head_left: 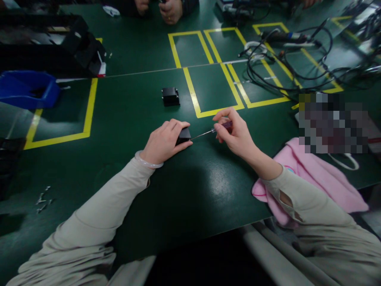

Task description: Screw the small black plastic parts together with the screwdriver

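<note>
- on a green table (pixel 125 107), we had a small black block (pixel 184 135) tucked under our left hand (pixel 166 139), fingers over its top and thumb along its near side.
- our right hand (pixel 232 129) grasped a screwdriver (pixel 205 134) by its dark handle; the shaft pointed left to the block's exposed end, though we could not tell whether the tip touched.
- we judged the block stiff and probably light, its smooth faces a little apt to slip; the sides seemed the best hold, with the end left free.
- the screwdriver looked rigid and slim, best held by the handle, since a thin tip could skid.
- just beyond our left hand stood a second black block (pixel 170 97), which we were not touching, with bright bits at its sides.
- at our far left lay a scatter of small metal pieces (pixel 42 201), seemingly screws, easier to pinch singly.
- across the table, we saw a co-worker's hands (pixel 172 11), well apart from ours.
</note>
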Tool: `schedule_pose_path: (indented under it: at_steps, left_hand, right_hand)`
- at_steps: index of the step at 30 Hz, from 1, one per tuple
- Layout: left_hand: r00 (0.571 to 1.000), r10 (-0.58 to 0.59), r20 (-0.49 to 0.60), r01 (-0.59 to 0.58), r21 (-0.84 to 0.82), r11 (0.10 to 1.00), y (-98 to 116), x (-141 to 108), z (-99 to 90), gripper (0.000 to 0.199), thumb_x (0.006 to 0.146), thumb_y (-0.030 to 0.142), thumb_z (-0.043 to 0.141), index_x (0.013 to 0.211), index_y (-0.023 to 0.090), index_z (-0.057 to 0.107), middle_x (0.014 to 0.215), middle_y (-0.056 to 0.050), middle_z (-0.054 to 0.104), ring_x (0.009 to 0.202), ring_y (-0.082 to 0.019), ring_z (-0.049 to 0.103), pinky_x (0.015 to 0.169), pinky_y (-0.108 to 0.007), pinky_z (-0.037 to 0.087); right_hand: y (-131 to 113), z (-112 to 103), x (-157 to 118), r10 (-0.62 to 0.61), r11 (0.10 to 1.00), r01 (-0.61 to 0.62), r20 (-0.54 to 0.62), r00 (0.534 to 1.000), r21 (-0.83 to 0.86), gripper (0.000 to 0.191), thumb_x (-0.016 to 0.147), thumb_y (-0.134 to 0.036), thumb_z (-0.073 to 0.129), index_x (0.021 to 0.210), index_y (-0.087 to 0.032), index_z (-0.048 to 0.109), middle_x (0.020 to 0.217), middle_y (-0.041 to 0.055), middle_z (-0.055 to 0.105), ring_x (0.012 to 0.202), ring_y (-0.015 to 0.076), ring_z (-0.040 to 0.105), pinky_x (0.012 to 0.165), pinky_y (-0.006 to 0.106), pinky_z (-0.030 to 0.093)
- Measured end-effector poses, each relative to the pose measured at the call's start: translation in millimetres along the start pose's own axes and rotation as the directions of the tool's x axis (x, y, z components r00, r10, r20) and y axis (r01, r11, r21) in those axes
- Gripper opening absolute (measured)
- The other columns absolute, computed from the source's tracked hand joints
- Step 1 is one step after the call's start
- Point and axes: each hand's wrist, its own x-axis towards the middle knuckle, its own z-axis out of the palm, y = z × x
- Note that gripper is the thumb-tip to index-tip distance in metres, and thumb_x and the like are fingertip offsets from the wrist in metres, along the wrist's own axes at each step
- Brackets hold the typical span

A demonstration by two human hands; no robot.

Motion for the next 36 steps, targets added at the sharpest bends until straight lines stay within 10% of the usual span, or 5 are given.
schedule_pose_path:
  at_steps: [36]
  left_hand:
    - [1.0,0.01,-0.01,-0.009,0.008,1.0,0.0,0.1,0.4,0.054,0.099,0.052,0.06,0.139,0.016,0.052,0.127,-0.012,0.064,0.112,-0.03,0.063,0.09,-0.04,0.053]
  right_hand:
    - [0.8,0.4,2.1,0.047,0.994,-0.048,0.021,0.999,0.102,0.024,0.1,-0.046,0.062,0.095,-0.024,0.055,0.059,-0.0083,0.052,0.043,0.0077,0.051,0.043,0.023,0.038]
